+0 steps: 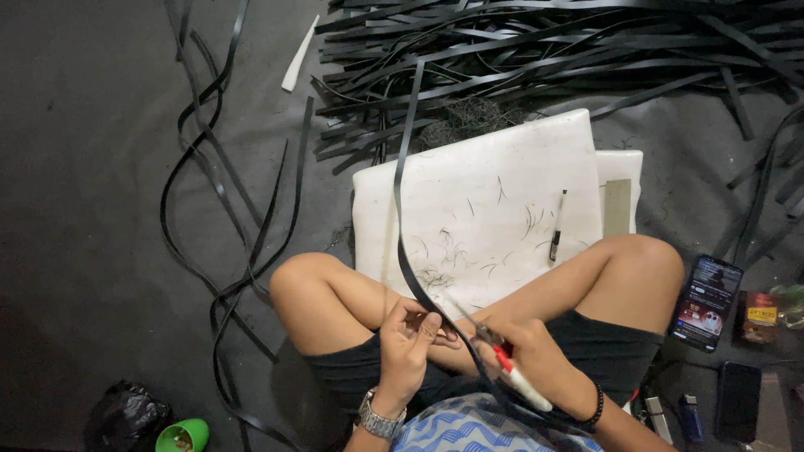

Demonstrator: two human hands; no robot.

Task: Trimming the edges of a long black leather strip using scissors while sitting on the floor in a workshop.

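A person sits cross-legged on the floor, both hands drawn in close over the lap. The left hand (408,335), a metal watch (381,418) at its wrist, curls its fingers shut on a long black strip (400,209), pinching it just above the knees. The right hand (536,364), a dark bead bracelet (596,406) at its wrist, has its grip clamped on red-and-white-handled scissors (507,364), blades angled toward the strip beside the left fingers. From the pinch the strip rises away across a white board (502,167) littered with thin black shavings, where a pen (558,228) lies. A heap of black strips (569,50) spreads beyond; loose strips (222,192) trail at left. A lit phone (708,303) rests by the right knee.
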